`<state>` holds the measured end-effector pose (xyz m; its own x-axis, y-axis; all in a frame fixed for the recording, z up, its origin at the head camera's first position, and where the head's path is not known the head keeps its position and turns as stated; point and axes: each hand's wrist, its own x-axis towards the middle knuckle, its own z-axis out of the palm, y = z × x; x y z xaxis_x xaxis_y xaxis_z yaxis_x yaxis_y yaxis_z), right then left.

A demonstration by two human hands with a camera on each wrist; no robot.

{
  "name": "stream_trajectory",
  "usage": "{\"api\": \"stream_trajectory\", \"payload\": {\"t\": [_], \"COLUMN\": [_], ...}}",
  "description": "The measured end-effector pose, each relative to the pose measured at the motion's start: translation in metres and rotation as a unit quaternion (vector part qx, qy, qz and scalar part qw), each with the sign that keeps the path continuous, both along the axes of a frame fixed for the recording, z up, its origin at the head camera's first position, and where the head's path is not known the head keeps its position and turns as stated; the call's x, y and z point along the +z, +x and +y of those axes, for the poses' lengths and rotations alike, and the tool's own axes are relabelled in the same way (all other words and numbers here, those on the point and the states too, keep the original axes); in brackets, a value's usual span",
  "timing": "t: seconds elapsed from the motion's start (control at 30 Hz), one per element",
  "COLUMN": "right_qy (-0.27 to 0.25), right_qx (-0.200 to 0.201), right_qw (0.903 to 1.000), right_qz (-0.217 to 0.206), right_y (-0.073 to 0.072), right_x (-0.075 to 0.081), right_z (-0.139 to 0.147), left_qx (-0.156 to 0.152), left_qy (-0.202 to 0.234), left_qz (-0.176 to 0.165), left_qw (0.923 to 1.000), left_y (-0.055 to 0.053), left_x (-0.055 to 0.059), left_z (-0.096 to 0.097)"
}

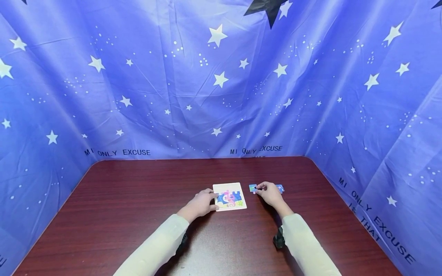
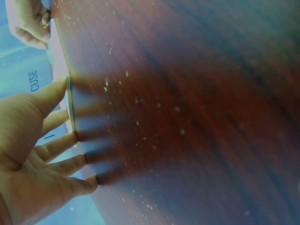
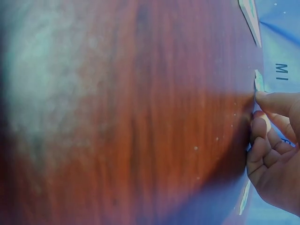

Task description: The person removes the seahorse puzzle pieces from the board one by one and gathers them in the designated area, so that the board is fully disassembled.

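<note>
A square puzzle board (image 1: 226, 186) with a pale frame lies on the table, partly filled with blue, pink and yellow-green pieces. My left hand (image 1: 203, 203) rests at its left side, fingers spread. In the left wrist view the thumb of the left hand (image 2: 42, 145) touches the board's thin edge (image 2: 71, 103). To the right of the board, my right hand (image 1: 271, 194) pinches a blue-green puzzle piece (image 1: 252, 188) between thumb and index finger. The right wrist view shows this right hand (image 3: 276, 150) low over the table, its other fingers curled.
Another blue puzzle piece (image 1: 281, 188) lies just right of my right hand, partly covered by it. The dark red wooden table (image 1: 138, 214) reaches back to a blue star-printed curtain (image 1: 193, 84), which also hangs along both sides.
</note>
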<state>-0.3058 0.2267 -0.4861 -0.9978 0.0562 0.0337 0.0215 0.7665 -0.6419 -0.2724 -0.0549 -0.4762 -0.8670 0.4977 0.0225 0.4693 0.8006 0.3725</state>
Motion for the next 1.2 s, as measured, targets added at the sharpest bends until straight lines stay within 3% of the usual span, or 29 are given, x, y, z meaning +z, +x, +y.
{"api": "stream_trajectory", "payload": {"t": [0.57, 1.2], "right_qy": [-0.011, -0.010], "right_qx": [-0.004, -0.007], "right_qw": [0.9999, 0.9999], "right_qz": [0.007, 0.005], "right_y": [-0.0036, -0.0032], "right_x": [-0.0042, -0.0021], "right_z": [-0.0001, -0.0016], "left_qx": [-0.005, -0.004], "left_qy": [-0.001, 0.004], "left_qz": [0.018, 0.011], "left_qw": [0.9998, 0.9999], "left_y": [-0.0003, -0.0007], "left_x": [-0.0008, -0.0015], "left_z": [-0.0001, -0.0001]}}
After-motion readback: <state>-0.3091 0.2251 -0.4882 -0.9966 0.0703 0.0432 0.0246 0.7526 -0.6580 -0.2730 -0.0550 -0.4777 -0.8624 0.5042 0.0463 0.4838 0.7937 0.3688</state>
